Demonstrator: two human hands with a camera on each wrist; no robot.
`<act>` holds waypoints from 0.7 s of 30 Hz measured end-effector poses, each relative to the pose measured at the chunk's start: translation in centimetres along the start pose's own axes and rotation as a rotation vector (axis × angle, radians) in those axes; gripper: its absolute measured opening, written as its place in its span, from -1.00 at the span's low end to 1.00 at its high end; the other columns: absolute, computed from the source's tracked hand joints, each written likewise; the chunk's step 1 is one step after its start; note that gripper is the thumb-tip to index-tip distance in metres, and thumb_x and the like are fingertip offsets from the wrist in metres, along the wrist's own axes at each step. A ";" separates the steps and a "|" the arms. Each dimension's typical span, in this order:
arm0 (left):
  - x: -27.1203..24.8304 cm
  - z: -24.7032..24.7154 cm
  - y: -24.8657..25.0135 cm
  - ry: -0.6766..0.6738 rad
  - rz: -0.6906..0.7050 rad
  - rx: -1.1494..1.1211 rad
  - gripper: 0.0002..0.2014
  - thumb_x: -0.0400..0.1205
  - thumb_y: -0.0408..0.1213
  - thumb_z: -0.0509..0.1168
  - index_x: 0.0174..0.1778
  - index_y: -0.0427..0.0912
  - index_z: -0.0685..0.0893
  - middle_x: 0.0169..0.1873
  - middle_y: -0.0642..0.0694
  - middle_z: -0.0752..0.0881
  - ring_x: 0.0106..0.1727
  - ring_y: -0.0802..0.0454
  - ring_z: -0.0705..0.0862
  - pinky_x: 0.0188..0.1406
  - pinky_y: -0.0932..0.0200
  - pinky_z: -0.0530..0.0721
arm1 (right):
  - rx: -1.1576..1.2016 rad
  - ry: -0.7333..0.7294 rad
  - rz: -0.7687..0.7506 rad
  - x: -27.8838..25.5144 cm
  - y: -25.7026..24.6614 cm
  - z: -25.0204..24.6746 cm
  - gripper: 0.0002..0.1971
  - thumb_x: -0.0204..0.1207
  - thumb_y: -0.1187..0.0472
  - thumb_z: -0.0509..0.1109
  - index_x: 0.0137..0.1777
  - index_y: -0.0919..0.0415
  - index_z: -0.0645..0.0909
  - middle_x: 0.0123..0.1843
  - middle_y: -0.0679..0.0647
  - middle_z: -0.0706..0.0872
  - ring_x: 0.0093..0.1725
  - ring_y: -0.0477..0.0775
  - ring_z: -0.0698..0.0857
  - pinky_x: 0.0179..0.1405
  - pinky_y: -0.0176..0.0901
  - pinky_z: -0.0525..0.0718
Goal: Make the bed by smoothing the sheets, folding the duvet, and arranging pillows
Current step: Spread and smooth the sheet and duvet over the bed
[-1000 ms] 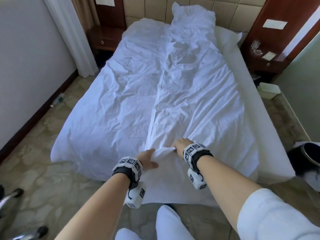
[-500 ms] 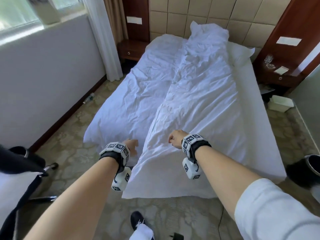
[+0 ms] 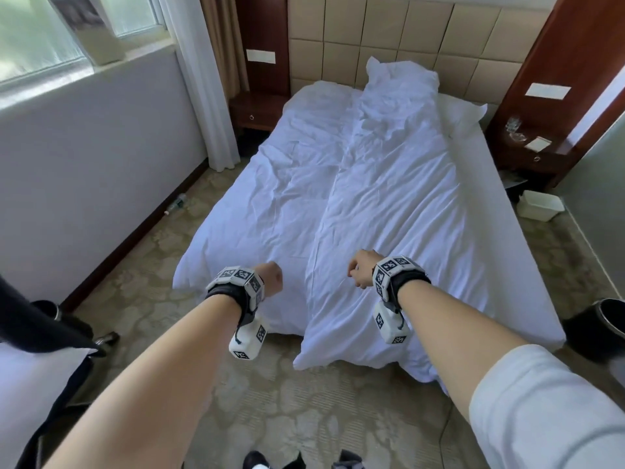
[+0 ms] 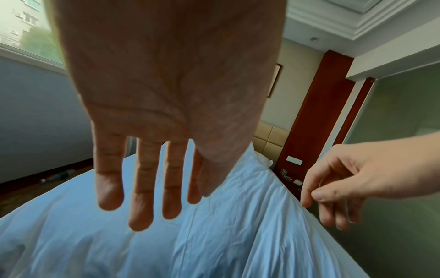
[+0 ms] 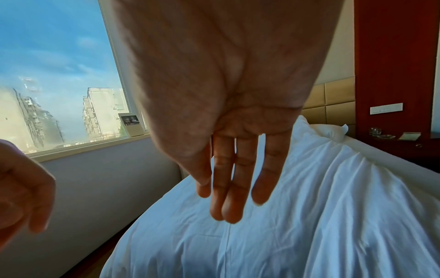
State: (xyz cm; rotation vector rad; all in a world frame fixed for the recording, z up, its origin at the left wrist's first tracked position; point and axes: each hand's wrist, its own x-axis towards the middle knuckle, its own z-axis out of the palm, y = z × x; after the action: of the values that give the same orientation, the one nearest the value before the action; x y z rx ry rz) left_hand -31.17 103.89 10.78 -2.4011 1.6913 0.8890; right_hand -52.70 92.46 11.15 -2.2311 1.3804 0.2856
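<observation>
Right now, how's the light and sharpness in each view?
Head view: daylight from the window, duvet sharp, straight edges bowed by the wide lens. Left wrist view: left hand backlit, right hand slightly blurred. Right wrist view: right hand shadowed, duvet's lower part smeared.

Daylight comes in through a window on the left, above a pale grey wall with a dark wooden skirting board. A white curtain hangs at the corner beside a tan drape. The headboard wall carries beige padded panels flanked by reddish wood panels. Dark wooden nightstands stand on either side. The carpet is beige with a mottled pattern. A plastic bottle lies by the skirting board.
</observation>
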 end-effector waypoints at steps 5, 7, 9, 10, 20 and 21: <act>0.9 -3.1 -8.1 0.002 -0.026 -0.019 -0.79 0.68 -0.33 0.11 -0.06 -0.31 0.64 -0.14 -0.24 0.77 -0.22 -0.20 0.76 -0.19 0.03 0.71 | -0.002 -0.010 -0.020 3.1 -7.4 0.8 -0.81 0.57 0.27 0.28 -0.15 0.02 0.68 -0.11 0.16 0.84 -0.13 0.15 0.84 0.04 0.03 0.80; 1.0 -4.3 -11.4 -0.027 -0.056 0.006 -0.77 0.67 -0.34 0.11 0.02 -0.32 0.66 -0.08 -0.28 0.78 -0.12 -0.23 0.77 -0.09 0.00 0.70 | -0.005 -0.028 -0.030 4.3 -10.4 1.2 -0.81 0.57 0.26 0.27 -0.13 0.04 0.70 -0.14 0.16 0.84 -0.16 0.13 0.84 0.02 0.00 0.81; 1.1 -5.1 -14.6 -0.034 -0.093 0.012 -0.74 0.65 -0.34 0.13 0.11 -0.32 0.69 0.00 -0.30 0.79 -0.04 -0.23 0.77 0.08 -0.02 0.70 | 0.001 -0.055 -0.041 5.6 -13.1 1.4 -0.82 0.59 0.26 0.28 -0.08 0.10 0.73 -0.15 0.18 0.85 -0.18 0.13 0.85 0.00 -0.02 0.81; 1.3 -5.6 -16.0 -0.022 -0.106 0.005 -0.73 0.65 -0.35 0.13 0.12 -0.31 0.69 0.00 -0.27 0.79 -0.06 -0.20 0.75 0.08 0.02 0.70 | 0.001 -0.061 -0.043 6.3 -14.4 1.4 -0.82 0.60 0.26 0.28 -0.07 0.12 0.73 -0.15 0.18 0.85 -0.18 0.12 0.85 -0.01 -0.03 0.81; 4.5 -11.8 -30.4 0.037 -0.282 -0.037 -0.73 0.61 -0.26 0.15 0.09 -0.18 0.72 -0.07 -0.23 0.78 0.03 -0.22 0.77 0.02 0.08 0.70 | -0.015 -0.122 -0.194 18.6 -29.8 2.2 -0.81 0.59 0.28 0.26 -0.13 0.10 0.71 -0.18 0.15 0.84 -0.20 0.11 0.85 -0.01 -0.06 0.81; 5.1 -12.6 -31.9 0.035 -0.298 -0.032 -0.74 0.59 -0.26 0.15 0.06 -0.15 0.72 -0.19 -0.17 0.76 0.02 -0.21 0.78 -0.02 0.12 0.67 | -0.007 -0.134 -0.213 20.3 -31.5 2.6 -0.81 0.59 0.27 0.25 -0.12 0.10 0.70 -0.19 0.15 0.84 -0.20 0.10 0.86 0.00 -0.03 0.81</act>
State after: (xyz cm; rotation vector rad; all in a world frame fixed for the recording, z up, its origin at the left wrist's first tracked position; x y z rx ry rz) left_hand 3.32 107.34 10.35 -2.6092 1.2875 0.8366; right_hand -15.22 89.42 9.83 -2.2956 1.0635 0.3577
